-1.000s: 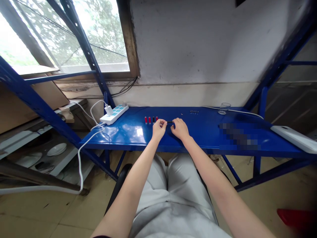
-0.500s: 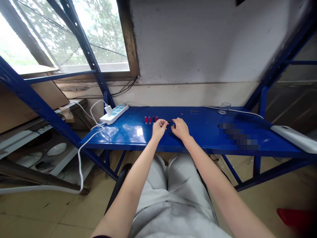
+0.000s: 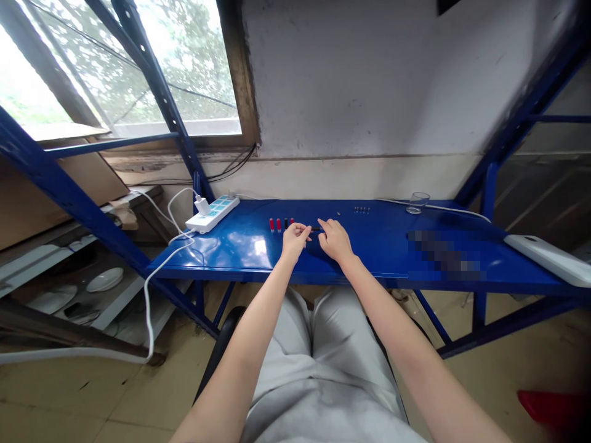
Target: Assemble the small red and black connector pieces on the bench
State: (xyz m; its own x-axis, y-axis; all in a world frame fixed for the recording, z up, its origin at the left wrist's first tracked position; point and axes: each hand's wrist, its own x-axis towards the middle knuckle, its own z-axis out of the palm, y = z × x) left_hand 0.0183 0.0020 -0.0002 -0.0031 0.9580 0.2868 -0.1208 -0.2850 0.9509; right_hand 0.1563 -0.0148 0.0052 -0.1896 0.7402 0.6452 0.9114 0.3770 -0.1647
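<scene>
My left hand [image 3: 294, 241] is closed in a pinch on the left end of a thin, dark rod-like piece [image 3: 316, 229], held level just over the blue table. At the piece's other end is my right hand [image 3: 336, 239], its index finger stretched forward and its other fingers curled at that end. Just left of my left hand, small red-and-silver cylinders [image 3: 271, 225] stand in a row with a black one [image 3: 285, 222]; my fingers partly cover the row. Several tiny metal parts [image 3: 362, 210] are lined up farther back, with one small pale bit [image 3: 338, 213] nearer.
A white power strip [image 3: 213, 213] with a plug and cable lies on the left of the blue table [image 3: 378, 246]. A clear glass cup [image 3: 417, 203] stands at the back right, near a blurred dark object [image 3: 443, 255] and a white slab-like device [image 3: 549, 258]. Blue posts frame both sides.
My right index finger has straightened and points forward, where it was bent over the dark piece before. My left hand has shifted very slightly left, still pinching the piece.
</scene>
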